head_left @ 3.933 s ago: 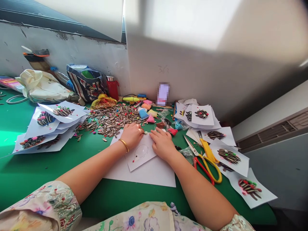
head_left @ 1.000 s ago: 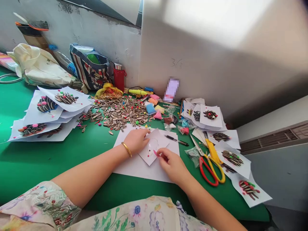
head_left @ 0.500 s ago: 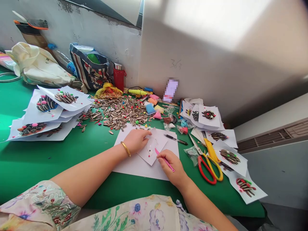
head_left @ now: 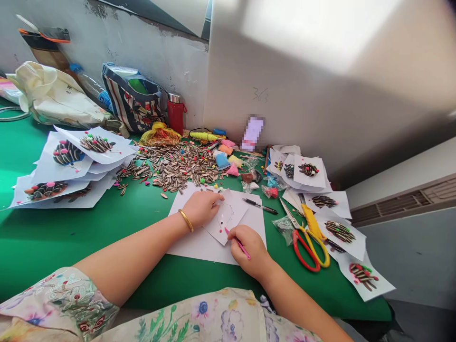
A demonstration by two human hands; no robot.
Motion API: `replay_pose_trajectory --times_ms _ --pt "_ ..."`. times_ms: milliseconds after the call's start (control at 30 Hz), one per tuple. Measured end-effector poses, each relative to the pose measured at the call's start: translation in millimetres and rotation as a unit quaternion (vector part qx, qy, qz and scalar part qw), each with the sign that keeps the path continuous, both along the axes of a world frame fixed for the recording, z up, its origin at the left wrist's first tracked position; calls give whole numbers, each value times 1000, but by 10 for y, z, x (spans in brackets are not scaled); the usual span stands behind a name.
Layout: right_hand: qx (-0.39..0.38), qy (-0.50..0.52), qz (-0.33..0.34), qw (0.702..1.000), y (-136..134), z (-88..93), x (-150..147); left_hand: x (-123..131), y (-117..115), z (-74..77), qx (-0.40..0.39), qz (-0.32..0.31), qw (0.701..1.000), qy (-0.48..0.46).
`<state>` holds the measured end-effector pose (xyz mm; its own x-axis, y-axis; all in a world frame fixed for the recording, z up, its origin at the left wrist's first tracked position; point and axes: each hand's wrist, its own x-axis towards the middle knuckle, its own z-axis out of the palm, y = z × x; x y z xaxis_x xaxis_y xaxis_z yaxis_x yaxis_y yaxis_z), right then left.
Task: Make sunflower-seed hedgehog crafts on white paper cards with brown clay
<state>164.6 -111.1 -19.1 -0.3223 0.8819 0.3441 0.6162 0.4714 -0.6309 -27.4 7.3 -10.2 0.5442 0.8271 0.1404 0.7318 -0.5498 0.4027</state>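
My right hand [head_left: 251,251] pinches a thin pink plastic modelling tool [head_left: 243,248]. Its pointed tip is over the lower part of a small white paper card [head_left: 233,216], close to a small pink dot [head_left: 221,231]. A fine outline drawing with a dark dot also shows on the card. From the left, my left hand [head_left: 202,208] rests on the card's upper corner and holds it, its fingers partly curled and partly hidden. Under the card lies a larger white sheet [head_left: 188,244]. A black pen [head_left: 260,205] lies on that sheet, right of the card.
Behind the sheet spreads a pile of striped sunflower seeds [head_left: 185,164], with coloured clay packets [head_left: 223,161] beside it. Scissors [head_left: 306,242] and a yellow cutter [head_left: 312,222] lie right. Seed-decorated cards [head_left: 96,142] are stacked on both sides. A red flask [head_left: 175,116] stands behind.
My right hand has moved slightly left and down, bringing the pink tool's tip from the middle of the card toward the pink dot. My left hand stays in place.
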Motion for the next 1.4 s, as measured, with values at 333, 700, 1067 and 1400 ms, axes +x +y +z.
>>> replay_pose_trajectory --times_ms 333,700,1067,1400 --pt "29 -64 -4 997 7 -5 -50 2 -6 15 2 1 1000 10" --pt "27 -124 -2 992 12 -24 -78 -3 -11 18 -2 0 1000 8" --pt "30 -115 0 993 6 -36 -72 0 -14 24 -3 0 1000 5" --pt "31 -104 -3 994 15 -41 -67 6 -9 25 -2 -1 1000 15"
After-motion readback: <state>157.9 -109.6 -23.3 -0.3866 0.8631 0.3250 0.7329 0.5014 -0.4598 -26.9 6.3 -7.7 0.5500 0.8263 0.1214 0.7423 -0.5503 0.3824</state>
